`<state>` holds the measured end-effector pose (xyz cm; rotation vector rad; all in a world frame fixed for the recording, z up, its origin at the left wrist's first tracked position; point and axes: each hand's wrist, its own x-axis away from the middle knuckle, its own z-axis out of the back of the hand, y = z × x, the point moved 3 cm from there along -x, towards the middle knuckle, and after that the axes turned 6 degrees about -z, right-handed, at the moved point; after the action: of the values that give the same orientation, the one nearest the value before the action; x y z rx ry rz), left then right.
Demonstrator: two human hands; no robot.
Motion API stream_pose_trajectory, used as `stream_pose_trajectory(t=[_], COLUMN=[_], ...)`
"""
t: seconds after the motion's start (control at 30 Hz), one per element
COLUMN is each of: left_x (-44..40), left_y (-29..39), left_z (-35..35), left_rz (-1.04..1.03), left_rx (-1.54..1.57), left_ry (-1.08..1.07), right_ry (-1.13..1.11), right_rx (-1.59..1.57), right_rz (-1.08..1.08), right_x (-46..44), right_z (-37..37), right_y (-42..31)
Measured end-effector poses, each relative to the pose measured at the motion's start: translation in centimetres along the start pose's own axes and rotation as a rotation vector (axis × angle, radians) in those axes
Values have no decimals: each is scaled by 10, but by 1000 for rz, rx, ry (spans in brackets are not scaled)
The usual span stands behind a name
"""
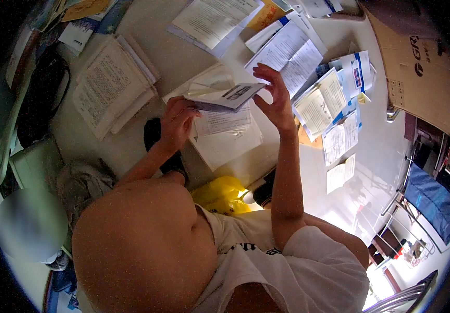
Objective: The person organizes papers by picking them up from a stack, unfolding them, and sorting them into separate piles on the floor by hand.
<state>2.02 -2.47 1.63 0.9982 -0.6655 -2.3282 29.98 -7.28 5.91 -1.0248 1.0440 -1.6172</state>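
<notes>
A thin white booklet (228, 98) with a dark printed block on its upper face is held tilted above the floor. My left hand (178, 121) has its fingers closed round the booklet's left end. At the right end, my right hand (276, 99) has the corner between its thumb and a bent finger, while its upper fingers stretch away from it. Below the booklet lie loose handwritten sheets (222, 124) on a larger pale sheet or folder (235, 147), partly hidden by the booklet and my left hand.
A thick pile of written papers (111, 86) lies at left, printed sheets (215, 21) at the top. Several more papers (318, 101) spread to the right. A yellow plastic bag (224, 194) sits near my lap. A cardboard box (417, 68) stands at far right, a blue bag (433, 201) below it.
</notes>
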Motion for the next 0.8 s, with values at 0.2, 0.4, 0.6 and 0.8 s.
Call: stream_pose_trajectory(t=[0.2, 0.4, 0.6, 0.8], left_x=[-8, 1, 10, -17], left_y=[1, -15, -32, -18], left_z=[7, -3, -8, 12], left_rz=[63, 176, 576, 324], left_rx=[80, 137, 668, 278], left_ry=[21, -103, 99, -165], right_ry=[-15, -88, -100, -82], right_rx=[-302, -39, -77, -26], right_rz=[60, 112, -30, -25], right_x=[-3, -6, -14, -35], right_z=[5, 2, -6, -5], right_y=[4, 18, 26, 22])
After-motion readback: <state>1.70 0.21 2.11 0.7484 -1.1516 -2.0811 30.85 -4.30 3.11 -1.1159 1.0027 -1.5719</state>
